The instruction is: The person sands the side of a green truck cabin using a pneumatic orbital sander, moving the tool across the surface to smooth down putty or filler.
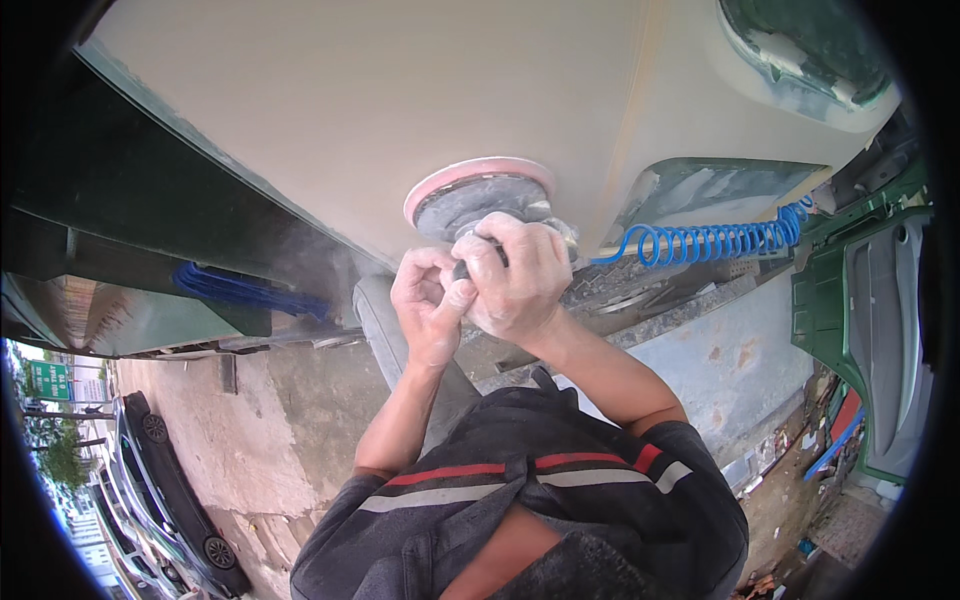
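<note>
A round sander (pixel 480 200) with a pink-rimmed disc lies against a large off-white vehicle panel (pixel 350 90). My right hand (pixel 518 275) is wrapped over the sander's body, its fingers white with dust. Close beside it, my left hand (pixel 425 300) is closed at the sander's dark handle end, thumb and fingers curled together. The two hands touch or nearly touch. From the right side of the tool, a coiled blue air hose (pixel 700 243) runs off to the right. Part of the sander is hidden under my fingers.
A recessed green-grey opening (pixel 710 190) sits in the panel's lower right. Dark green bodywork (pixel 150 190) with a bundle of blue line (pixel 250 288) is at left. Green vehicle parts (pixel 880 330) stand at right, above scattered debris. Parked cars (pixel 165 500) are at the lower left.
</note>
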